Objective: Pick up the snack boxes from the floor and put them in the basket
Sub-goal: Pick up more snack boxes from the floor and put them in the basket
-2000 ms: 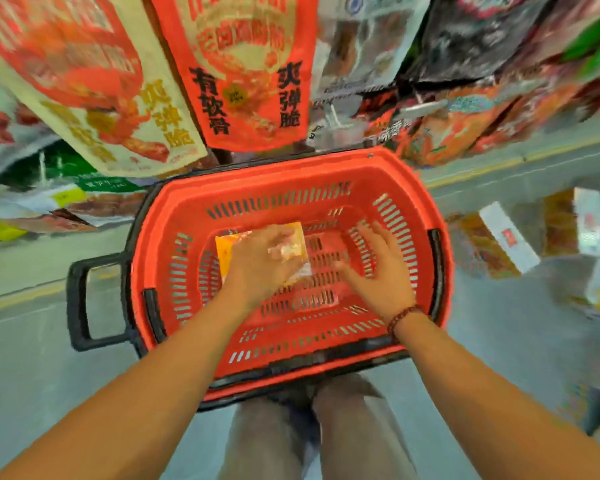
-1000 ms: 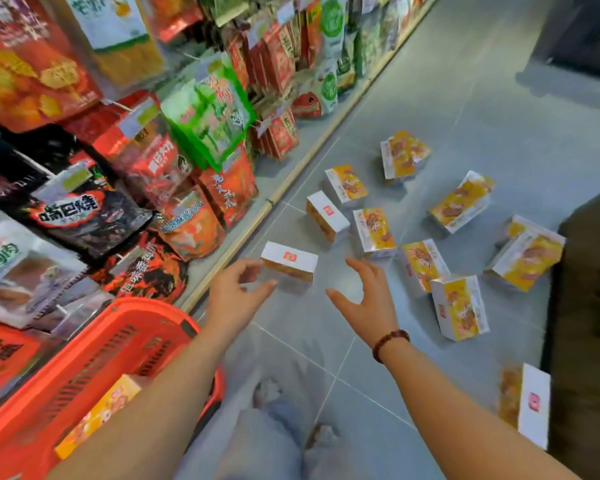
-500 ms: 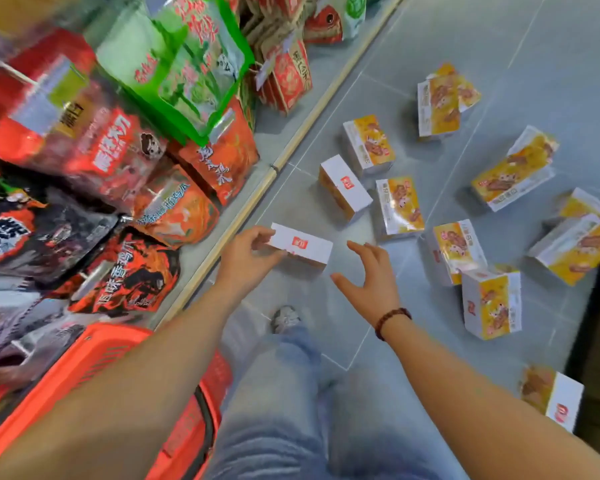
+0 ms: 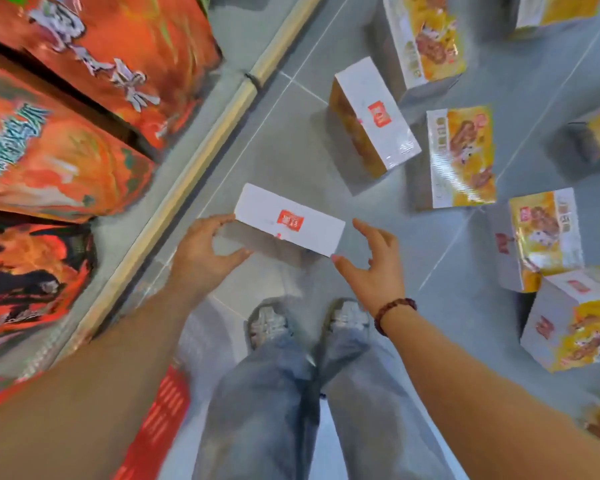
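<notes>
Grey floor carries a white snack box lying between both hands. Left hand is wide and touches its end; right hand is wide, just beside the other end.

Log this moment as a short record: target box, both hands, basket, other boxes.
target: nearest snack box, on the floor, white face up
left: left hand spread, fingertips touching the box's left end
right: right hand spread at its right end, contact unclear
basket: red basket at lower left, partly behind the left forearm
rest: other boxes scattered on the floor to the right, untouched
</notes>
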